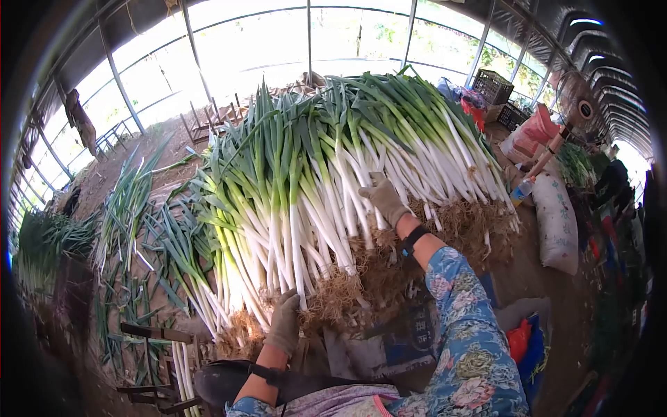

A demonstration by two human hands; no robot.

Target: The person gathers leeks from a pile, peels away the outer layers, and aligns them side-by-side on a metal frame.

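Note:
A wide heap of leeks (326,194) lies across the middle, green leaves toward the back, white stalks and brown roots toward me. My right hand (384,199), in a tan glove, rests on the white stalks right of the middle, its fingers partly bent on them; whether it grips one is hard to make out. Lower and further left, my left hand (283,323), also gloved, is at the root end of a leek, with its fingers curled near the stalk's base. What its fingers hold is partly hidden.
A wooden rack (156,332) holding a few white stalks stands at the lower left. Loose leaves (128,208) lie on the left ground. At the right are a white sack (556,222), black crates (492,87) and a red bag (518,340).

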